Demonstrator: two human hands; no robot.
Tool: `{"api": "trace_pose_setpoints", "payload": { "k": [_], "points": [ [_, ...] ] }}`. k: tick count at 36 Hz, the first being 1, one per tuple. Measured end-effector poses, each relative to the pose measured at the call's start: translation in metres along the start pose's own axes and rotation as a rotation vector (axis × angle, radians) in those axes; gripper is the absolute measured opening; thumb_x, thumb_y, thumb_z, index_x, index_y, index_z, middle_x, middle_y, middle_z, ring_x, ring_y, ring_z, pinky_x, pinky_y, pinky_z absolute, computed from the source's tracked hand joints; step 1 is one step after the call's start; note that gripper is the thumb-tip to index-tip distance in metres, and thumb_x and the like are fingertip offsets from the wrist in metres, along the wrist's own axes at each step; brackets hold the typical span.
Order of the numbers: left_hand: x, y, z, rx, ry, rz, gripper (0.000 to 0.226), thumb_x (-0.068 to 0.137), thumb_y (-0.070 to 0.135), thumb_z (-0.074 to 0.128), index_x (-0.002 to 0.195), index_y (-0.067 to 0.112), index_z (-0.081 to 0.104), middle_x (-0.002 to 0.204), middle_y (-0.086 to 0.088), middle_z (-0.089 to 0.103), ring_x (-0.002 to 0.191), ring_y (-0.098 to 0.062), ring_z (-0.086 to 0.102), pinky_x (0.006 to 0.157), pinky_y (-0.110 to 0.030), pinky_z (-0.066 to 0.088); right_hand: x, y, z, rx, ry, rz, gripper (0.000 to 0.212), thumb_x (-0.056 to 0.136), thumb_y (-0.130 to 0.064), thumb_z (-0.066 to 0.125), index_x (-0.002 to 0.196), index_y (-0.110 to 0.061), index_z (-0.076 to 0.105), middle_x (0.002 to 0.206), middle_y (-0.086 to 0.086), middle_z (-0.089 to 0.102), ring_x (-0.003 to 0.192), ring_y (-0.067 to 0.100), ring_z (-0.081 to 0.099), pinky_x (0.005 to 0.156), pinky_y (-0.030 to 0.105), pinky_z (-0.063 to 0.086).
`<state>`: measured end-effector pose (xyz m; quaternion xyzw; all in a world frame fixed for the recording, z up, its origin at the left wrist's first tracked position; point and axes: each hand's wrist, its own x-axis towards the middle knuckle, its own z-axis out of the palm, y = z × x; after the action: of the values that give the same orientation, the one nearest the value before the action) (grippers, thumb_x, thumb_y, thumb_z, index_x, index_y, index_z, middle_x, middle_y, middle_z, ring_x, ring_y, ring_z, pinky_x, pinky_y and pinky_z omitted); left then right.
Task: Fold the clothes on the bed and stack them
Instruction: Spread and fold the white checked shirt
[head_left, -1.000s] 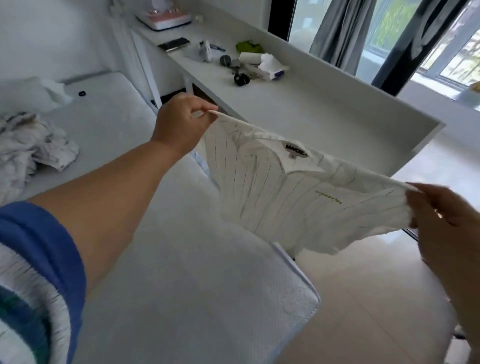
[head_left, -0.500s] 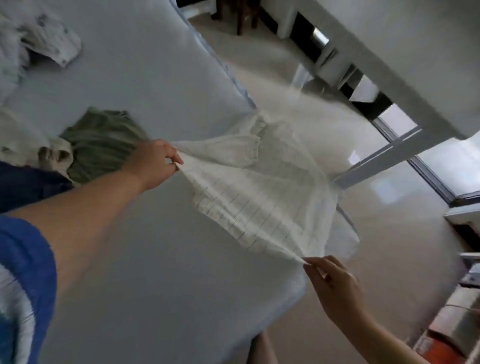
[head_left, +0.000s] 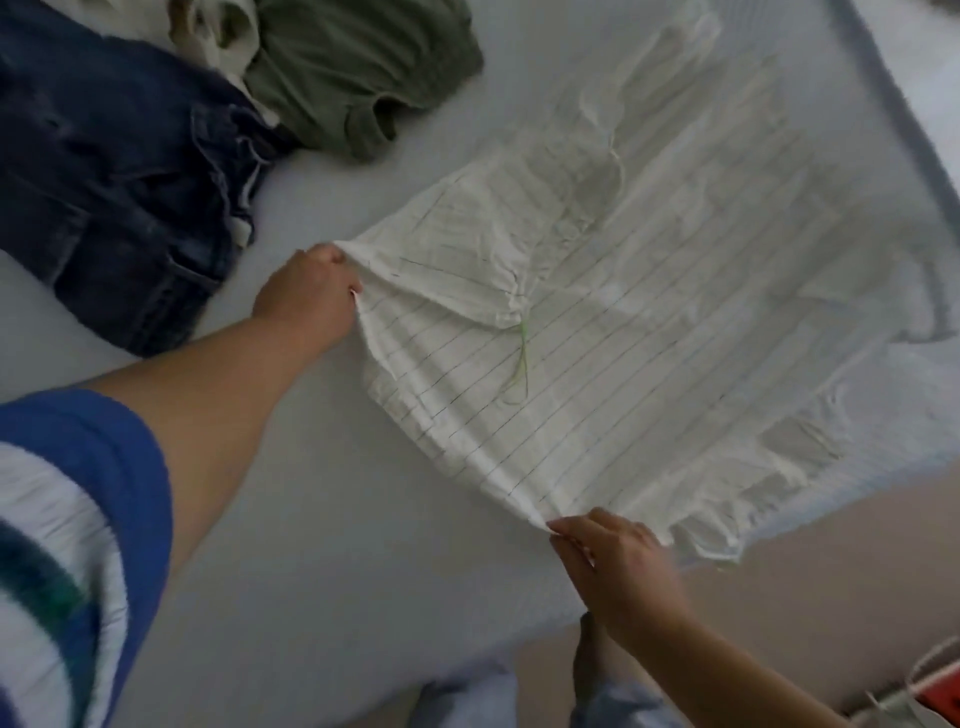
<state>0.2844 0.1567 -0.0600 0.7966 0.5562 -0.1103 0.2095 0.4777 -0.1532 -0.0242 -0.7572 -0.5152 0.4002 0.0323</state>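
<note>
The cream-white shirt of thin fabric with fine dark stripes lies spread on the bed near its corner, the far part reaching the mattress edge. The left hand pinches one near corner of the garment with curled fingers; the right hand pinches the other near corner at the bed's side edge. The cloth between the two hands is drawn fairly taut.

The step in hand appears to be laying the shirt flat before folding. To do it well, both corners should be kept level and under even tension, and the wrinkled upper layer near the middle should be smoothed before any fold is made. Part of the fabric overhangs the edge on the right and may slip; it should be drawn inward first.

The pale grey-white mattress carries crumpled dark blue denim jeans and a bunched olive-green garment beyond the left hand, both unfolded. A beige floor borders the bed.
</note>
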Motion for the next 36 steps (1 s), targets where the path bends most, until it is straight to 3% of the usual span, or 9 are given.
{"api": "trace_pose_setpoints", "payload": {
  "k": [4, 7, 14, 18, 20, 23, 28, 31, 36],
  "points": [
    [-0.002, -0.022, 0.004, -0.013, 0.0, -0.071, 0.035, 0.09, 0.011, 0.048, 0.125, 0.01, 0.057, 0.137, -0.013, 0.044, 0.12, -0.033, 0.043, 0.1, -0.039, 0.038, 0.014, -0.01, 0.028, 0.023, -0.072, -0.052, 0.029, 0.097, -0.039, 0.044, 0.119, -0.034, 0.062, 0.104, -0.014, 0.063, 0.09, 0.004, 0.056, 0.081, 0.014, 0.035],
    [-0.009, -0.038, 0.01, 0.031, -0.041, -0.141, 0.041, 0.09, 0.011, 0.051, 0.131, 0.008, 0.05, 0.138, -0.016, 0.04, 0.122, -0.035, 0.04, 0.105, -0.042, 0.034, 0.025, -0.022, 0.048, 0.029, -0.144, -0.078, 0.03, 0.098, -0.038, 0.041, 0.12, -0.031, 0.061, 0.104, -0.013, 0.061, 0.09, 0.003, 0.054, 0.074, 0.009, 0.031],
    [-0.024, -0.052, 0.017, 0.34, -0.213, -0.148, 0.063, 0.088, 0.03, 0.051, 0.146, 0.023, 0.028, 0.156, -0.008, 0.013, 0.143, -0.022, 0.007, 0.116, -0.046, 0.004, 0.039, -0.046, 0.076, 0.085, -0.284, -0.017, 0.029, 0.096, -0.035, 0.043, 0.122, -0.032, 0.057, 0.117, -0.011, 0.059, 0.107, 0.011, 0.053, 0.086, 0.022, 0.037],
    [-0.047, -0.034, 0.02, 0.253, -0.204, -0.163, 0.064, 0.087, 0.023, 0.051, 0.147, 0.02, 0.027, 0.158, -0.007, 0.008, 0.145, -0.023, 0.003, 0.116, -0.042, -0.001, 0.032, -0.042, 0.062, 0.113, -0.259, 0.044, 0.028, 0.094, -0.034, 0.049, 0.12, -0.03, 0.057, 0.096, -0.013, 0.054, 0.092, 0.008, 0.054, 0.078, 0.021, 0.038],
    [-0.066, -0.019, 0.024, 0.116, -0.129, -0.132, 0.056, 0.086, 0.02, 0.052, 0.141, 0.018, 0.04, 0.155, -0.01, 0.018, 0.144, -0.025, 0.009, 0.117, -0.04, 0.001, 0.023, -0.032, 0.047, 0.113, -0.225, 0.098, 0.025, 0.093, -0.033, 0.051, 0.117, -0.03, 0.058, 0.093, -0.015, 0.052, 0.088, 0.006, 0.052, 0.077, 0.02, 0.04],
    [-0.1, 0.006, 0.034, -0.116, -0.002, -0.089, 0.041, 0.084, 0.016, 0.054, 0.125, 0.014, 0.057, 0.139, -0.011, 0.044, 0.129, -0.029, 0.037, 0.108, -0.035, 0.024, 0.008, -0.009, 0.021, 0.103, -0.154, 0.184, 0.023, 0.093, -0.03, 0.053, 0.115, -0.028, 0.06, 0.094, -0.013, 0.054, 0.084, 0.005, 0.053, 0.074, 0.019, 0.039],
    [-0.171, 0.059, 0.071, -0.342, -0.139, -0.164, 0.022, 0.085, 0.019, 0.052, 0.102, 0.016, 0.067, 0.109, -0.009, 0.06, 0.097, -0.028, 0.056, 0.076, -0.03, 0.041, -0.007, 0.043, -0.019, 0.031, 0.014, 0.336, 0.024, 0.09, -0.021, 0.056, 0.112, -0.017, 0.064, 0.107, 0.005, 0.061, 0.088, 0.015, 0.053, 0.078, 0.028, 0.04],
    [-0.208, 0.09, 0.1, -0.498, -0.266, -0.326, 0.012, 0.085, 0.024, 0.053, 0.075, 0.021, 0.06, 0.084, -0.003, 0.063, 0.078, -0.023, 0.057, 0.064, -0.027, 0.038, -0.005, 0.077, -0.032, -0.028, 0.12, 0.437, 0.037, 0.088, -0.021, 0.058, 0.123, -0.01, 0.056, 0.123, 0.016, 0.051, 0.111, 0.031, 0.049, 0.095, 0.039, 0.038],
    [-0.242, 0.121, 0.146, -0.756, -0.271, -0.749, 0.041, 0.083, 0.041, 0.056, 0.056, 0.011, 0.051, 0.062, -0.01, 0.059, 0.062, -0.027, 0.053, 0.055, -0.03, 0.036, 0.015, 0.123, -0.046, 0.121, 0.311, 0.639, 0.065, 0.083, -0.035, 0.064, 0.136, -0.01, 0.038, 0.137, 0.015, 0.037, 0.126, 0.032, 0.035, 0.104, 0.042, 0.03]
  ]
}}
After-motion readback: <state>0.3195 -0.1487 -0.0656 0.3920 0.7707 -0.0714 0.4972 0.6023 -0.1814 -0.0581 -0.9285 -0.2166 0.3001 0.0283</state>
